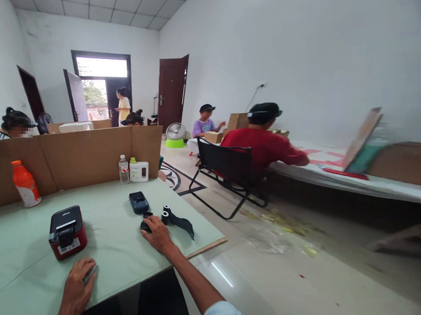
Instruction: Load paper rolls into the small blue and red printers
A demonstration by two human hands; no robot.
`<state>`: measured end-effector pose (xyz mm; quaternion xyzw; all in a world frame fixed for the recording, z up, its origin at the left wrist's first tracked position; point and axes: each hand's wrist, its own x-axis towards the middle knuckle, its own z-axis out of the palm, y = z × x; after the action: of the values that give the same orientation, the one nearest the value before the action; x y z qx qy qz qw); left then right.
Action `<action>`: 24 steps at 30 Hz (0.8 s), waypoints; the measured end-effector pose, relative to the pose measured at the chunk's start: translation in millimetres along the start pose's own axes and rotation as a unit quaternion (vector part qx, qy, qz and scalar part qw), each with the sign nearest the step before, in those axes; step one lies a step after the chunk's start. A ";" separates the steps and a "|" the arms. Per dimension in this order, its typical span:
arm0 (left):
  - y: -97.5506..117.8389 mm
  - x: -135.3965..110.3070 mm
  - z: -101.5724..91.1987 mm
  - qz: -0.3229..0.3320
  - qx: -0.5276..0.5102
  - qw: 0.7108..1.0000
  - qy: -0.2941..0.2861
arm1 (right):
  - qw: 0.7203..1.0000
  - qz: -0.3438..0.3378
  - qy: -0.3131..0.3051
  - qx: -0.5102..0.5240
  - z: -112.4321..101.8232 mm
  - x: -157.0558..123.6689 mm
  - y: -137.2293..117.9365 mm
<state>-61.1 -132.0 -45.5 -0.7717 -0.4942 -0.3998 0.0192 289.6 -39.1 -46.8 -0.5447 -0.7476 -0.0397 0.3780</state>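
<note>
My right hand (pixel 160 235) has its fingers over a small black object (pixel 145 225) on the pale green table (pixel 121 247); the hand hides most of it. Just right of those fingers lie black rolls with white cores (pixel 165 215), a loose black strip (pixel 181 223) trailing from them. A small dark blue-black device (pixel 138 202) sits a little beyond. My left hand (pixel 79 282) rests at the near table edge with loosely curled fingers, thumb apart, nothing visible in it. Beyond it stands a red and black label printer (pixel 68 232).
A cardboard partition (pixel 90 156) borders the table's far side. Before it stand an orange bottle (pixel 25 185), a clear bottle (pixel 123 170) and a white jug (pixel 138 171). To the right, a person in red sits on a black folding chair (pixel 224 160) at a white-covered table (pixel 301 169).
</note>
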 end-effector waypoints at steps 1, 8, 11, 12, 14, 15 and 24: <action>-1.1 1.5 -0.3 0.003 -0.001 1.000 0.001 | 1.000 0.001 0.004 0.000 -0.4 0.8 -0.8; 0.5 4.4 -1.7 0.012 -0.023 1.000 0.011 | 0.999 0.006 0.031 0.022 -4.7 2.4 -4.3; 5.0 5.7 -17.1 -0.016 -0.036 0.998 0.054 | 0.998 0.002 0.042 0.036 -7.9 3.6 -6.4; 4.8 8.2 -26.3 -0.039 -0.030 0.995 0.083 | 0.998 0.001 0.046 0.042 -8.0 5.6 -9.3; -1.0 17.2 -48.3 -0.109 -0.008 0.983 0.147 | 0.997 -0.006 0.049 0.059 -4.4 13.1 -21.0; -7.4 23.7 -59.6 -0.148 -0.003 0.973 0.175 | 0.996 -0.014 0.046 0.071 -0.2 18.7 -30.4; -92.1 73.3 -85.8 -0.332 -0.235 0.913 -0.007 | 0.927 -0.028 -0.212 0.307 71.6 72.2 -152.5</action>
<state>-170.1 -66.6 25.7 -0.5481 -0.6138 -0.4823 -0.3003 114.7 -10.2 0.0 -0.3767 -0.8006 0.2982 0.3581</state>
